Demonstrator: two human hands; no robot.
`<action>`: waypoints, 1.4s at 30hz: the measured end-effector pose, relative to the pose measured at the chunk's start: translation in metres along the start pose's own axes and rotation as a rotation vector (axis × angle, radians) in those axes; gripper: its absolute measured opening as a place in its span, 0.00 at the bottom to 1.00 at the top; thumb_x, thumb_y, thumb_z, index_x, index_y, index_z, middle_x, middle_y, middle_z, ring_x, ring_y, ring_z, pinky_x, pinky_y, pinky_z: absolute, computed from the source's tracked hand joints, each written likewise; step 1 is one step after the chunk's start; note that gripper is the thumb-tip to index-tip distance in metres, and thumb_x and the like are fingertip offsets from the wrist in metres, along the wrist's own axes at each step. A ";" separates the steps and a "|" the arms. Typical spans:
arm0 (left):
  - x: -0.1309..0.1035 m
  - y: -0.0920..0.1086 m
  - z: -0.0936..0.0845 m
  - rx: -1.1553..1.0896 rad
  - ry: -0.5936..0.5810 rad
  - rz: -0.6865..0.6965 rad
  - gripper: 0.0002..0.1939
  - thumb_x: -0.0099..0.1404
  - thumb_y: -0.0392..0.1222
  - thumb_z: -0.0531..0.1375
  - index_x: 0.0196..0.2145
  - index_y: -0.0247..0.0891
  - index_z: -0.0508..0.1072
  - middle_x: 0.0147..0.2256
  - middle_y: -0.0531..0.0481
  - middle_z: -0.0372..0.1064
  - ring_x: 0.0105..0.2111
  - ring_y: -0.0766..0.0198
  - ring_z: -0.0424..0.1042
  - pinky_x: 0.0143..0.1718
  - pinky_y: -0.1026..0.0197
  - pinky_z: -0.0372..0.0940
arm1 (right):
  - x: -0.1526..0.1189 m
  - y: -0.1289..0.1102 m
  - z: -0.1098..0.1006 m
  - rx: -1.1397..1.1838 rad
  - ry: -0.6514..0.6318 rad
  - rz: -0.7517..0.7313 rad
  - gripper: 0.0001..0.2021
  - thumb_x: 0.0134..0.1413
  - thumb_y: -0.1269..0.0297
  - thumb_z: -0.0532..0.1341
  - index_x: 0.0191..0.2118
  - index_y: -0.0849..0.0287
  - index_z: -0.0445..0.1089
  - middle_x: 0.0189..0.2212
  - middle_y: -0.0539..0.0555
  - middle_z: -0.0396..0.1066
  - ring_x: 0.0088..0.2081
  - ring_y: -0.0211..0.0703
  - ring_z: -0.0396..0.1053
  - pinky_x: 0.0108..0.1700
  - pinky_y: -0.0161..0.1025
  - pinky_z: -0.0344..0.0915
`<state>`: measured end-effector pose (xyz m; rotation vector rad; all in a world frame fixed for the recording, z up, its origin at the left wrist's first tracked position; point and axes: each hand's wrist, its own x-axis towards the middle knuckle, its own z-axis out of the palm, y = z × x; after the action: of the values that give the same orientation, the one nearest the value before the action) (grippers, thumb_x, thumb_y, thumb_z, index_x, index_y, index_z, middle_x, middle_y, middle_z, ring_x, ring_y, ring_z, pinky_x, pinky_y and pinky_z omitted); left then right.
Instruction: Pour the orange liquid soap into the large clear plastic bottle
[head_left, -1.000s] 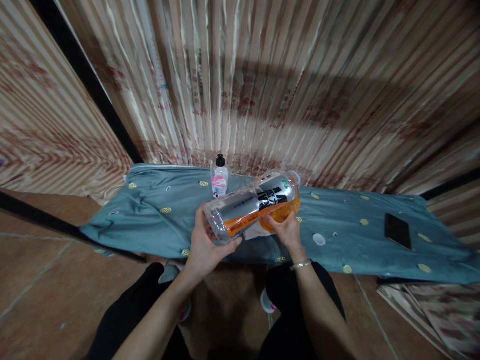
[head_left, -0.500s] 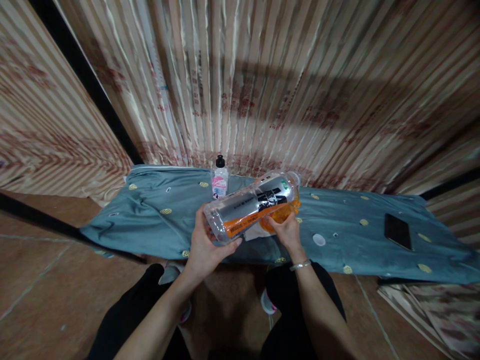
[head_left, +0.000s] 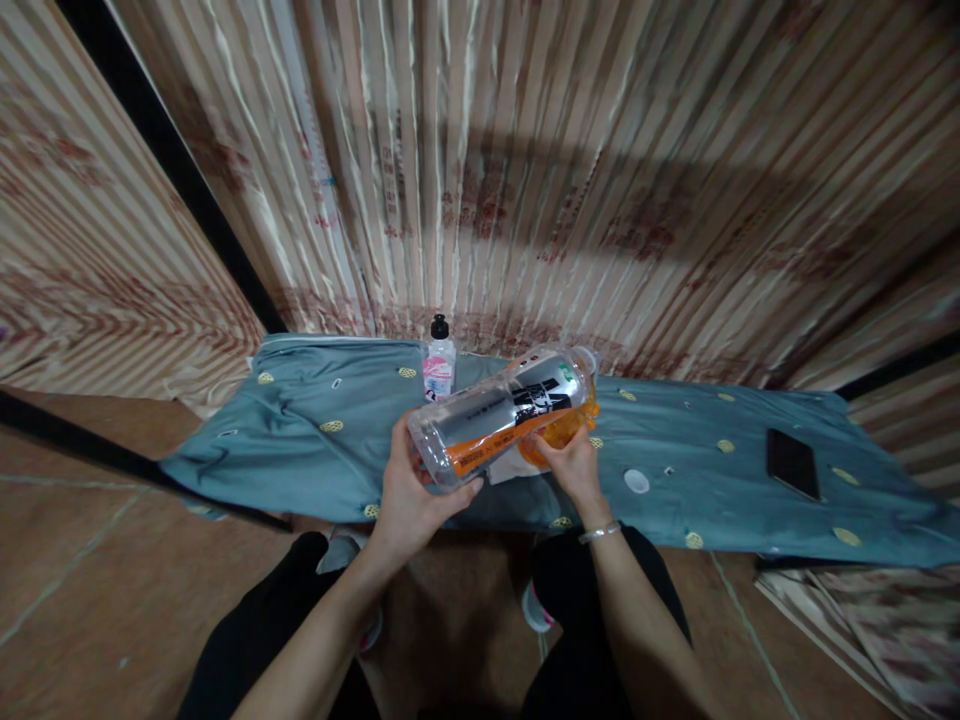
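Observation:
My left hand (head_left: 412,505) is wrapped round the base of a large clear plastic bottle (head_left: 487,408) with a silver, black and orange label. The bottle lies tilted, its neck up to the right. Under the neck end, my right hand (head_left: 576,462) grips an orange see-through container (head_left: 559,432); the bottle hides much of it, so its full shape does not show. The bottle's mouth is close to the container's far side. Something white, perhaps a tissue or cloth (head_left: 516,465), shows beneath them. Behind the bottle stands a small pump-free bottle with a black cap (head_left: 439,365) and a pink label.
A teal cloth with yellow pineapple prints (head_left: 300,460) covers the low bench. To the right lie a round white lid (head_left: 637,481) and a dark phone (head_left: 793,463). Black poles (head_left: 172,170) slant at the sides, and a striped curtain (head_left: 525,150) hangs behind.
Almost nothing differs. Both hands keep their holds on the tilted bottle and the orange container; the view has shifted very slightly.

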<state>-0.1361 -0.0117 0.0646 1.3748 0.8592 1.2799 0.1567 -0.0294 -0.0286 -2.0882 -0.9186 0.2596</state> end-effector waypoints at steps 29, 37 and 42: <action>0.001 0.001 0.000 0.026 0.004 0.014 0.48 0.50 0.54 0.85 0.62 0.47 0.69 0.59 0.42 0.82 0.54 0.42 0.90 0.50 0.45 0.88 | 0.000 0.003 0.003 0.084 0.025 -0.019 0.45 0.41 0.29 0.78 0.57 0.55 0.72 0.48 0.71 0.88 0.53 0.78 0.87 0.53 0.63 0.82; 0.000 0.003 0.001 0.006 -0.005 -0.008 0.47 0.50 0.52 0.84 0.62 0.47 0.69 0.60 0.41 0.81 0.55 0.39 0.89 0.53 0.39 0.88 | 0.000 0.001 0.000 0.062 0.016 -0.016 0.46 0.40 0.29 0.77 0.57 0.55 0.71 0.49 0.73 0.88 0.53 0.79 0.87 0.54 0.64 0.82; 0.000 0.001 0.001 -0.007 -0.001 -0.015 0.48 0.49 0.52 0.86 0.63 0.47 0.70 0.59 0.41 0.82 0.53 0.40 0.90 0.48 0.44 0.89 | -0.001 -0.002 -0.001 0.048 0.009 0.001 0.46 0.40 0.29 0.77 0.57 0.56 0.71 0.48 0.73 0.88 0.54 0.80 0.87 0.54 0.63 0.82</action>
<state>-0.1355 -0.0123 0.0658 1.3609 0.8619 1.2697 0.1557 -0.0297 -0.0267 -2.0448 -0.8970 0.2697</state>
